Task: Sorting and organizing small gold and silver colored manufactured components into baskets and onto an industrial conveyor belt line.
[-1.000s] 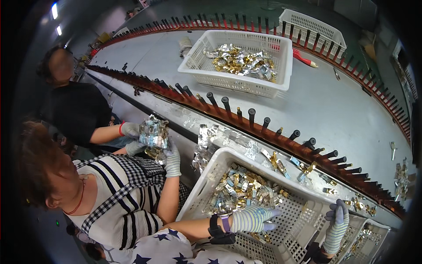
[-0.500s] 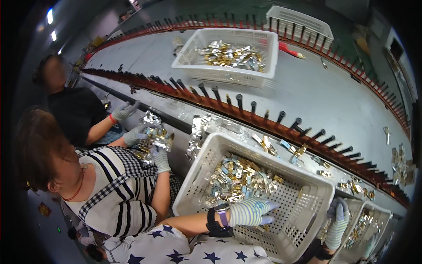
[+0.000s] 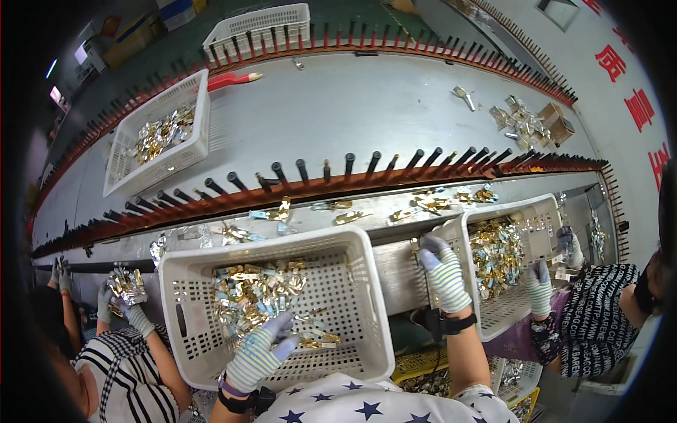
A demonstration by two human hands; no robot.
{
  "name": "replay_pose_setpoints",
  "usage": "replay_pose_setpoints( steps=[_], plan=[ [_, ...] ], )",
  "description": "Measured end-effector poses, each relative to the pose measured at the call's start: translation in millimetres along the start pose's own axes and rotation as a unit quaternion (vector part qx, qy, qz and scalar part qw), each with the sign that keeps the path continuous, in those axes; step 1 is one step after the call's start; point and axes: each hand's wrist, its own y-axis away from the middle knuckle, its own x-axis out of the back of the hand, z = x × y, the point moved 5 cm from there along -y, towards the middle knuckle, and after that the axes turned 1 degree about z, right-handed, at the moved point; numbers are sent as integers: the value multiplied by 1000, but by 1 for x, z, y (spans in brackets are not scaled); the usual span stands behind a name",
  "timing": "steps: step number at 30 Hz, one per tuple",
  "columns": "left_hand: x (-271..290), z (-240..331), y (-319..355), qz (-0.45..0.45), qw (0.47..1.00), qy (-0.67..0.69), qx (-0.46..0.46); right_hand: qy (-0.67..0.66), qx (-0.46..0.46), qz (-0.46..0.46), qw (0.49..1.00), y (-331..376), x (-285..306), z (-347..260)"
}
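My left hand (image 3: 259, 352), in a striped glove with grey fingertips, is inside the near edge of a white perforated crate (image 3: 364, 261). Its thumb and fingers are apart, and I see nothing held between them. Below and beyond it lie many small gold, silver and pale-blue metal pieces (image 3: 257, 292), heaped toward the crate's left side. A few loose pieces (image 3: 321, 340) lie just right of its fingertips. My right hand (image 3: 447, 278), gloved alike, is above the gap between this crate and the one at right. Its fingers are bent together; a small gold-coloured bit shows at their tips, too small to name.
A second crate (image 3: 486, 310) of metal pieces stands at right, where a co-worker's gloved hands (image 3: 541, 289) work. At left another co-worker's hands (image 3: 130, 310) hold shiny pieces. Beyond runs a rail (image 3: 310, 185) of upright black-tipped pegs. A white basket (image 3: 199, 134) sits on the table.
The view has turned to the right, bringing the right-hand co-worker into sight. My left hand now points toward the heap, and my right hand is beyond the crate's right rim.
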Motion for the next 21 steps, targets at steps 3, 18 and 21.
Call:
replay_pose_setpoints(
  steps=[3, 18, 21],
  plan=[
    [-16, 12, -2, 8, 1000, 12, 16, 197, 88, 51, 975, -26, 4, 4],
    [-15, 24, 14, 65, 996, -31, 43, 649, 120, -105, 744, -142, -68, 4],
    [-9, 20, 18, 76, 995, -21, 56, 611, 115, -94, 777, -135, -74, 0]
  ],
)
